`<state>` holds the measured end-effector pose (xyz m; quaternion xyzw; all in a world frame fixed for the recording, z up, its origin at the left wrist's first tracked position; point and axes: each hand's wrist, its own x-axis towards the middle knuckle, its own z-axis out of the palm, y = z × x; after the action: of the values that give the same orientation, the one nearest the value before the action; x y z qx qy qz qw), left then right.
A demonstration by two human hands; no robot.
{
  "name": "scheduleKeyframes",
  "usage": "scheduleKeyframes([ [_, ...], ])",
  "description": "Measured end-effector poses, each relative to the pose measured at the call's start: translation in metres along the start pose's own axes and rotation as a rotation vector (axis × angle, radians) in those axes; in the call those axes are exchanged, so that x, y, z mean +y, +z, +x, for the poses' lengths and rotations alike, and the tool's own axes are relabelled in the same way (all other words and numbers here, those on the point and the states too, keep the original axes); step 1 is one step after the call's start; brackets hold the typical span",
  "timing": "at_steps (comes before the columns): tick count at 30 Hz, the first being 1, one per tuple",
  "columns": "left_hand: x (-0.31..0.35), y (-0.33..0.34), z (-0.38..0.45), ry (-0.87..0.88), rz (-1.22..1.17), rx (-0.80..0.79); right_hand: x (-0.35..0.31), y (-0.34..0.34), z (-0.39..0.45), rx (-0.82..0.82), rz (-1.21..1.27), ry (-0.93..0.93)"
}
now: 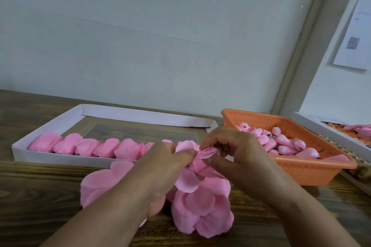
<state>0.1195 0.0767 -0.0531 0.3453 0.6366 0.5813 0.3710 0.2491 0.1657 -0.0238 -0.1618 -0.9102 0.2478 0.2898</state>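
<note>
Both hands meet over the wooden table at a small pink fabric flower [206, 154]. My left hand [160, 168] pinches its petals from the left. My right hand [234, 154] pinches the same flower from the right, fingers curled over its top. Under my hands lies a heap of loose pink petal pieces [202, 206], with more spread to the left [100, 182]. A shallow white cardboard box [46, 126] behind holds a row of pink flowers [84, 145]. The orange perforated basket [313, 170] at right holds several pink buds [281, 142].
A second white box [321, 128] with pink and orange pieces sits at the far right edge. A pale wall rises right behind the table, with a paper sheet [357, 34] stuck on it at right. Bare wood table [40, 196] shows in front of the left box.
</note>
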Motion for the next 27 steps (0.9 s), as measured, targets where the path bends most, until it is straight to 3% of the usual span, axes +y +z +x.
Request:
scheduleKeyframes([
  [16,0.005,0.001,-0.010,0.107,0.417,-0.131,-0.009,0.005,-0.003,-0.127,-0.061,-0.050],
  [27,0.004,0.006,-0.015,0.157,0.393,-0.139,-0.005,0.004,-0.002,-0.135,-0.080,-0.026],
])
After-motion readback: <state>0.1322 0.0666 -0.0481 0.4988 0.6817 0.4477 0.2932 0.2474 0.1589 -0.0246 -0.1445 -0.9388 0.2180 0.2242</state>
